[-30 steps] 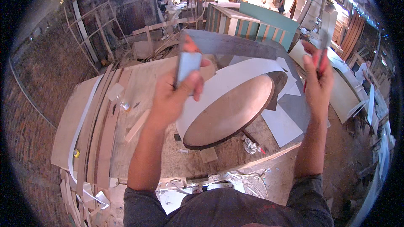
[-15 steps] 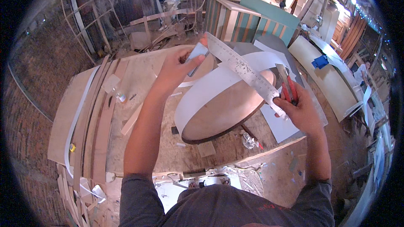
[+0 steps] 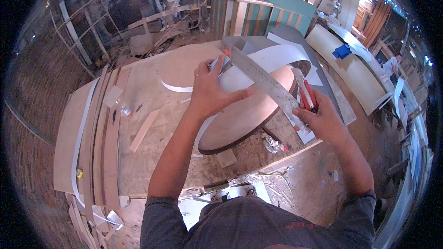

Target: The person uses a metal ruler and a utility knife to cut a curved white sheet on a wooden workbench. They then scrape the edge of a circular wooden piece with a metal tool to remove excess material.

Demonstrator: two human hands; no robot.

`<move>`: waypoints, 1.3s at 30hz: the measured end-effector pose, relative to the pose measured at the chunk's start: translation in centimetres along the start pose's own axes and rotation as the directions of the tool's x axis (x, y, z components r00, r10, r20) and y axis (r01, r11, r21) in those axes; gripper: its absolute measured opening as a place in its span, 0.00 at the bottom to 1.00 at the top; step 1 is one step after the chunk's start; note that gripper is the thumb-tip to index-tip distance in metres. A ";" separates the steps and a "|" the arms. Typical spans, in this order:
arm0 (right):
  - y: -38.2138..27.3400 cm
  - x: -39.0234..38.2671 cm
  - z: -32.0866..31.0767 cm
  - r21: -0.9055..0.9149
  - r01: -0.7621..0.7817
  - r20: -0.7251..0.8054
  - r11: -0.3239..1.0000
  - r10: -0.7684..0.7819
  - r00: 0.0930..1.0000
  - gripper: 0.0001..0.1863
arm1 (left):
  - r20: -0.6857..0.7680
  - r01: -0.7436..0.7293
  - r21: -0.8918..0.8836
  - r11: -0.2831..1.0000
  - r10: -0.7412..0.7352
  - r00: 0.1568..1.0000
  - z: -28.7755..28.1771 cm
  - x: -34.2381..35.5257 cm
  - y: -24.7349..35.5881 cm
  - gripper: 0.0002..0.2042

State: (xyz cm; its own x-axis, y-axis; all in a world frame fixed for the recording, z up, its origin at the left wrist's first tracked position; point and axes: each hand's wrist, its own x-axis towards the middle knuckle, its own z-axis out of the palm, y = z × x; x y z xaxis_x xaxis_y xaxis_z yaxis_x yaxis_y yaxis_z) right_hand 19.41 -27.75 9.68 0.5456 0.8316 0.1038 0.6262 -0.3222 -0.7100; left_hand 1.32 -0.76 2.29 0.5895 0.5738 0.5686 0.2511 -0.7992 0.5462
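My left hand (image 3: 212, 85) is above the white strip (image 3: 272, 55), fingers bent around a grey-blue block (image 3: 217, 65), thumb stretched out; an orange item (image 3: 227, 50) shows beside them. My right hand (image 3: 316, 117) grips the near end of a long steel ruler (image 3: 263, 78) and a red-handled metal tool (image 3: 308, 93). The ruler slants across the strip and an oval wooden board (image 3: 235, 122) with a dark edge, its far end by my left fingers. These sit on a plywood workbench (image 3: 147, 157).
Long boards (image 3: 110, 152), a white band (image 3: 77, 147), a bottle (image 3: 124, 109) and yellow tape measure (image 3: 79, 173) are on the left. Green striped cabinetry (image 3: 281, 4) stands behind, grey sheets (image 3: 332, 106) lie right. A co-worker (image 3: 391, 67) is beside a side panel (image 3: 346, 69).
A second ago my hands were apart and raised. The ruler now slants between them, my right hand is lower and further left, and my left thumb has spread off the block.
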 end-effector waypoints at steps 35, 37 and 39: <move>-3.1 -0.2 -1.1 -0.057 -0.006 0.105 0.998 0.012 0.994 0.27 | -0.071 -0.010 -0.040 0.999 0.008 0.997 0.7 -1.1 0.1 0.60; -2.5 -0.1 -0.9 -0.096 -0.022 0.070 0.995 0.029 0.997 0.26 | -0.074 -0.017 -0.061 0.998 0.013 0.997 0.7 -1.2 -0.4 0.60; -2.8 -0.4 -0.6 -0.083 -0.067 0.059 0.994 0.072 0.996 0.26 | -0.063 -0.041 -0.087 0.995 0.035 0.997 0.3 -1.1 -0.3 0.59</move>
State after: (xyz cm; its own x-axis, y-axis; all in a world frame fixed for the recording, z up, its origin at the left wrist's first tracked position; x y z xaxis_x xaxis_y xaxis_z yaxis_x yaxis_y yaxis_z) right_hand 17.76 -27.41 12.08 0.5559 0.8311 0.0110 0.6318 -0.4139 -0.6553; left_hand 0.84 -1.22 1.31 0.5483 0.5555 0.6251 0.1595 -0.8033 0.5738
